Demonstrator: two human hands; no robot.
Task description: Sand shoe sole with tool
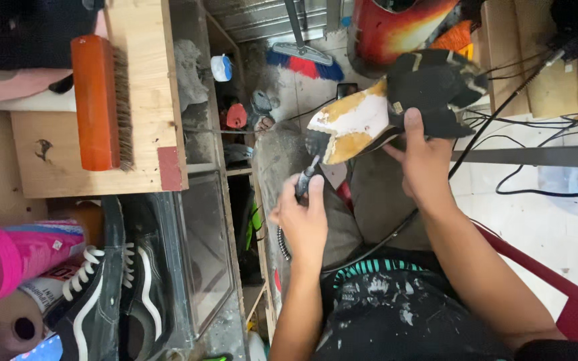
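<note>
— So, starting at the left, what sits there?

— A pink bottle (8,257) lies beside a black sneaker with white laces (105,294), and above them an orange-backed brush (98,103) rests on a wooden shelf (148,80).

— And the hands?

— The left hand (302,224) is closed around a slim rotary tool (306,179), fingers wrapped and thumb pressed along its barrel. The tool's tip stands at the heel end of a shoe sole (356,124), and a black cable (382,237) runs from it back over the lap.

— Where is the shoe itself?

— Held up in the air over the knees, sole turned toward the camera. The sole is pale and patchy, white in the middle with yellowish edges. The right hand (426,160) grips the black shoe upper (429,87) from below, thumb laid on top of it.

— Which step would you say this is?

— Grinding or cleaning the sole, I judge, worked at the heel edge; much of the surface looks roughened already, though yellow patches remain.

— What does the next move ask for?

— Probably a steady grip from the right hand while the tip travels along the rim with light pressure, keeping it off the upper.

— Anything further right?

— Loose black cables (536,160) across a pale floor (536,227), and a red chair arm (563,294).
</note>
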